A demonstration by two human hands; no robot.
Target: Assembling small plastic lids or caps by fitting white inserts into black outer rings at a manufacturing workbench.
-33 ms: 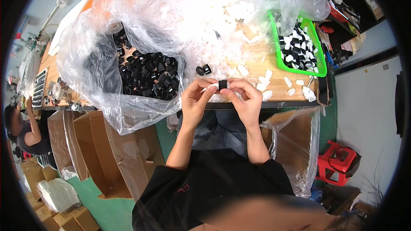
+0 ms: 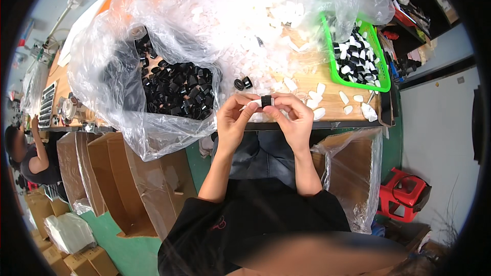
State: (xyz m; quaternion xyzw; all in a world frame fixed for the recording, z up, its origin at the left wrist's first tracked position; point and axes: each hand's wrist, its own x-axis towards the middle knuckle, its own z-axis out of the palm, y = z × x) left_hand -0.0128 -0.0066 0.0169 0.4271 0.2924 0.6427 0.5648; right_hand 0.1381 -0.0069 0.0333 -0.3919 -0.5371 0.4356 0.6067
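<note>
Unmoved, left hand (image 2: 232, 125) and right hand (image 2: 296, 122) pinch 1 black-and-white piece (image 2: 266, 101) between them.

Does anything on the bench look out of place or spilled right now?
Two black pieces lie just beyond the left hand, outside the plastic bag where similar ones are heaped. Several white pieces are scattered on the tabletop beside the green basket. They look stray, but could be deliberate.
</note>
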